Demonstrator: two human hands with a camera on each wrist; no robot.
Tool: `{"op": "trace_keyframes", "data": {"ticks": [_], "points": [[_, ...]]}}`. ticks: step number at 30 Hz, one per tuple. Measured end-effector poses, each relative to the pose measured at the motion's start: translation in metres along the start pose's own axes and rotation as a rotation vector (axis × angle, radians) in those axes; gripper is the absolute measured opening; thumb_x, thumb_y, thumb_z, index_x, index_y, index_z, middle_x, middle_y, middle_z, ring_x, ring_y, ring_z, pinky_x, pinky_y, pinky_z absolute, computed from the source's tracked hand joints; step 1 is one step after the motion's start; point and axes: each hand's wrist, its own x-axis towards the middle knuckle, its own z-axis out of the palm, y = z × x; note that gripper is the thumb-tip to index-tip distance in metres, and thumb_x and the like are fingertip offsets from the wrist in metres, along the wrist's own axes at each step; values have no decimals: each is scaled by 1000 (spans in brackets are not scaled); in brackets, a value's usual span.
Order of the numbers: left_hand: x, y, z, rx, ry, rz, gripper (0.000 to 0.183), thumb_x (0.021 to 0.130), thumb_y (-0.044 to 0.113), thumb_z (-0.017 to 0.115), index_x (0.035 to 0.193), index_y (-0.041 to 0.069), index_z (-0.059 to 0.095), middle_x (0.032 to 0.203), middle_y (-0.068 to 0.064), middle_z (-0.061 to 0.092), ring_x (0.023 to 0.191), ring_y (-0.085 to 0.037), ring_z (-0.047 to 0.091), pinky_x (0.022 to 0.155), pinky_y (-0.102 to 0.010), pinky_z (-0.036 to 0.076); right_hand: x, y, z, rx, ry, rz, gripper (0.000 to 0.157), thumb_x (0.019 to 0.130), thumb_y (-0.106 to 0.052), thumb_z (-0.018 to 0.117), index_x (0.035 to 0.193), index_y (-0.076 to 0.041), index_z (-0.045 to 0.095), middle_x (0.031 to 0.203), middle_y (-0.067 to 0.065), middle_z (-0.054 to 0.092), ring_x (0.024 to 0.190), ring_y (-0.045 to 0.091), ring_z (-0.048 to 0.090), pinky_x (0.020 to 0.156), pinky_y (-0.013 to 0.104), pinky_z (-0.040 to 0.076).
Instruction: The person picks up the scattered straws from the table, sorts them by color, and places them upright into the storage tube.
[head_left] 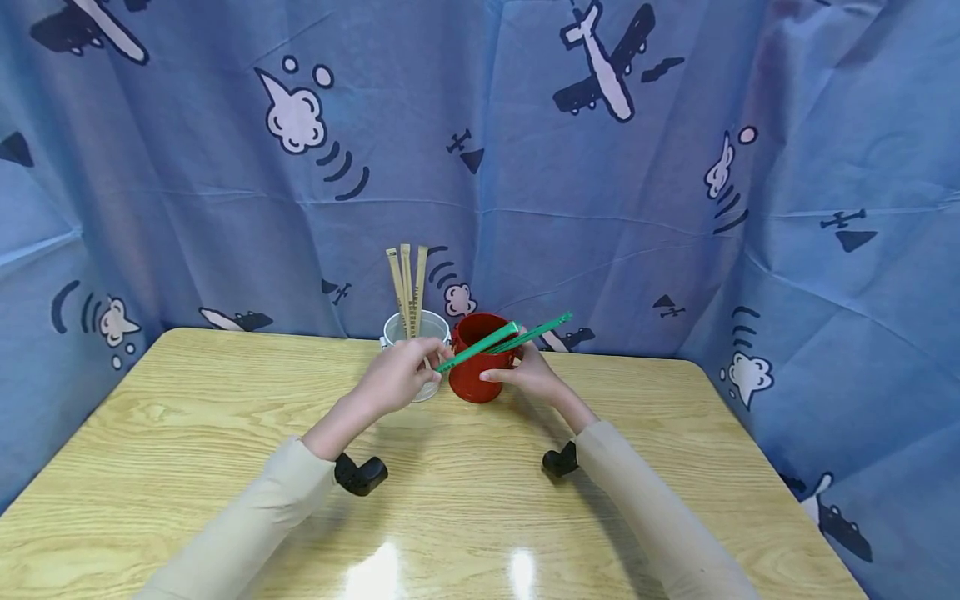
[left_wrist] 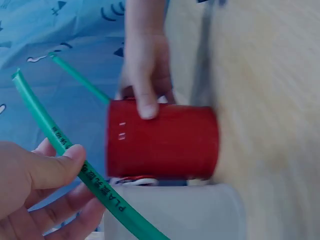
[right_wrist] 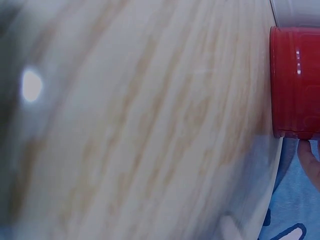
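Observation:
My left hand [head_left: 397, 373] pinches a green wrapped straw [head_left: 483, 344] between thumb and fingers, slanted across the front of the red bucket's mouth. Dark print runs along this straw in the left wrist view. My right hand [head_left: 531, 372] holds the red bucket [head_left: 475, 385] at its right side, thumb [left_wrist: 146, 102] on the near wall and the other fingers round the back. A second green straw [head_left: 551, 327] leans out over the bucket's rim to the right. In the right wrist view, fingertips [right_wrist: 309, 162] are at the red bucket's side.
Touching distance left of the red bucket stands a white bucket [head_left: 392, 332], with three tan paper-wrapped straws [head_left: 406, 279] upright in it. Both buckets are near the back edge of the wooden table [head_left: 465, 500]. A blue curtain [head_left: 420, 125] with airplane prints hangs behind.

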Motion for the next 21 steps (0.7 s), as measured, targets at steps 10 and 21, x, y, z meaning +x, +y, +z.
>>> {"op": "trace_keyframes", "data": {"ticks": [10,21], "points": [[28,18,-24,-60,38,-33,23,90,0,61,112,6,63,93,-8,66,78,-18,62,73,-31,52,0,1,0,26,-11,-46,81,81,-2,74,146,-3,27,146,19,39,132,37,41,105,54,41],[51,33,-19,-201,247,-4,27,89,4,66,115,4,61,95,-12,65,82,-23,63,76,-34,54,11,29,-2,63,3,-35,79,79,-8,77,144,-15,32,143,10,45,130,31,44,101,49,46]]}}
